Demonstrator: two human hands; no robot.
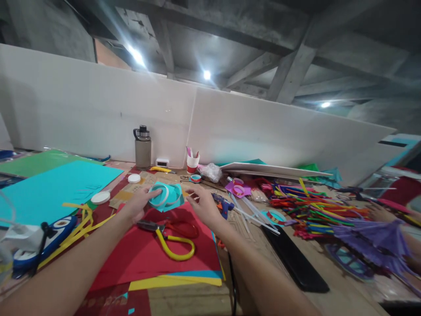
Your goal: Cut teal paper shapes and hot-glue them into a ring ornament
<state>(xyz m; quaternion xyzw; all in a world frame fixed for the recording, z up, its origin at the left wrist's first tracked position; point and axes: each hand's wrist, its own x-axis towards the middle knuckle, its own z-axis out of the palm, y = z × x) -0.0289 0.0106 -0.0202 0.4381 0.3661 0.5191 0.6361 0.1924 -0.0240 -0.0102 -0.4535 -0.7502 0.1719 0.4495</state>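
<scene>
My left hand (141, 202) pinches the left side of a turquoise paper piece (176, 199), raised over the red sheets. A pale ring (159, 196) of the same blue stands on the piece, under my left thumb. My right hand (204, 204) hovers just right of the paper, fingers curved and apart, with nothing visible in them. Below both hands, a pair of scissors (176, 251) with one yellow and one red handle lies on the red paper (131, 259). A blue glue gun (224, 205) lies beside my right wrist.
Turquoise sheets (105, 173) lie at left, near yellow strips (79, 224). A bottle (143, 151) and a paper cup (192, 163) stand by the white board (158, 105). Colourful pipe cleaners (312, 202), a black bar (296, 263) and a purple craft (371, 245) near another person's hand are at right.
</scene>
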